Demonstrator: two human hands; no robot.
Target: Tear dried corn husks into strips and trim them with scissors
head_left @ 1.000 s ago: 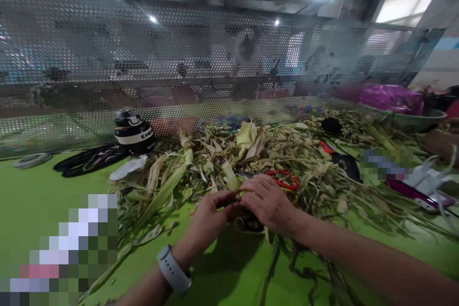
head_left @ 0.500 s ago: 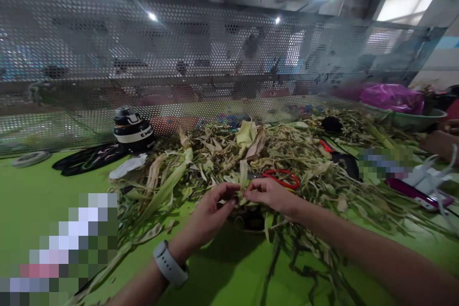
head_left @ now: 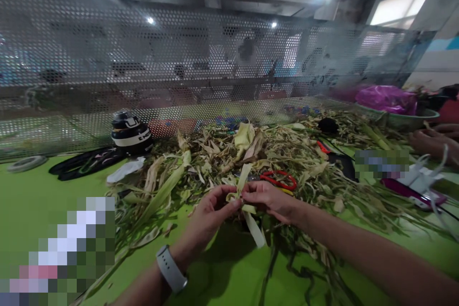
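My left hand and my right hand meet just above the green table, and both pinch the same pale corn husk strip. One end of the strip sticks up between my fingertips and the other end hangs down toward the table. A white watch is on my left wrist. Behind my hands lies a wide heap of dried corn husks. Red-handled scissors lie on the heap just beyond my right hand.
A black and white helmet-like object and black straps lie at the back left. A perforated metal screen closes off the far side. At the right are a basin with a pink bag, a pink phone and another person's hand.
My hands rose off the dark bundle on the table and drew a husk strip up between them; its lower end now hangs free.
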